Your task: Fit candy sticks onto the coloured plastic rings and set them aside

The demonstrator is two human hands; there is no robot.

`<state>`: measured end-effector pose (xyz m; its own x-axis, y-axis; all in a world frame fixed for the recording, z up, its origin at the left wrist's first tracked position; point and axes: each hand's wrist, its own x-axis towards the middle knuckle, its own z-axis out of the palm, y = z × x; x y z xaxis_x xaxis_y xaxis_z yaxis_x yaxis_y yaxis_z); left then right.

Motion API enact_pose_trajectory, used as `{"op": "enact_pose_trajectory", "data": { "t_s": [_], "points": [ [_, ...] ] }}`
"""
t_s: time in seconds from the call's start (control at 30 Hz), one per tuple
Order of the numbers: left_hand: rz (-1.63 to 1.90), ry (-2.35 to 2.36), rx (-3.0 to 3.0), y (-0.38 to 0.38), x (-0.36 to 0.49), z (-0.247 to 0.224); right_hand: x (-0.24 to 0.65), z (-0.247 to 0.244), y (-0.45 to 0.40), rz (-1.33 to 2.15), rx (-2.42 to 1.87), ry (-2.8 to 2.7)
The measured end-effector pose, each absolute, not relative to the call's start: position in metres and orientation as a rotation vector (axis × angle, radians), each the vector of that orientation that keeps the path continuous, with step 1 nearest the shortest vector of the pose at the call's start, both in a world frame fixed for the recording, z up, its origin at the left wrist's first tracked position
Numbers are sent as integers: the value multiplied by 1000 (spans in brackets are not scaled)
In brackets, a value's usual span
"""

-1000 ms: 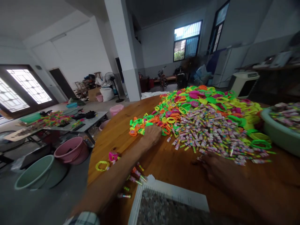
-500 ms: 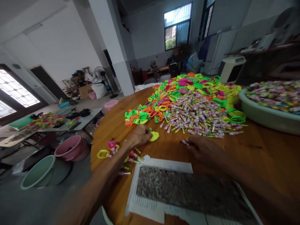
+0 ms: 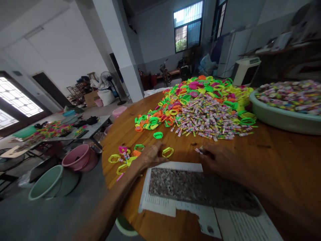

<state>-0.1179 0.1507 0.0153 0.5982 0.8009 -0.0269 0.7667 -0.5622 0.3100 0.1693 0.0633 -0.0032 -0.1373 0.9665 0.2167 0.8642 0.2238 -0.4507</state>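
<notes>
My left hand [image 3: 151, 155] reaches over the table with its fingers apart, just left of a yellow plastic toy watch [image 3: 168, 152]. Whether a fingertip touches that watch I cannot tell. Between finger and thumb, my right hand [image 3: 217, 156] pinches a small wrapped candy stick [image 3: 200, 150]; its far end is hidden by the fingers. A green toy watch [image 3: 157, 135] lies alone beyond my left hand. Left of that hand, several bright watches and candy sticks form a loose cluster [image 3: 127, 160], partly covered by my forearm.
A speckled stone slab [image 3: 200, 189] rests on printed paper sheets [image 3: 163, 208] near me. Farther back are a heap of coloured toy watches [image 3: 195, 87] and a pile of candy sticks [image 3: 208, 117]. A full green basin [image 3: 283, 118] stands right; buckets [image 3: 81, 157] sit on the floor left.
My left hand has drawn back toward the slab. The yellow watch now lies beside it, and a green watch shows alone beyond. My right hand keeps its pinch; the view has shifted slightly.
</notes>
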Motion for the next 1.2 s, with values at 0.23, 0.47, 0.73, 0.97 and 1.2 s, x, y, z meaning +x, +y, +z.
{"op": "enact_pose_trajectory", "data": {
  "t_s": [0.23, 0.47, 0.73, 0.97, 1.2],
  "points": [
    [213, 1255, 2628, 142, -108, 18, 160, 6, 44, 285, -1519, -2031],
    [-72, 1025, 2620, 108, -125, 79, 149, 14, 20, 377, -1383, -2018],
    [-406, 936, 2859, 94, -91, 85, 127, 5, 7, 445, -1334, -2100],
    [-59, 789, 2776, 99, -93, 46, 123, 1, 0, 487, -1304, -2040],
    [124, 766, 2663, 89, -98, 22, 109, 0, -4, 461, -1276, -2077]
  ]
}}
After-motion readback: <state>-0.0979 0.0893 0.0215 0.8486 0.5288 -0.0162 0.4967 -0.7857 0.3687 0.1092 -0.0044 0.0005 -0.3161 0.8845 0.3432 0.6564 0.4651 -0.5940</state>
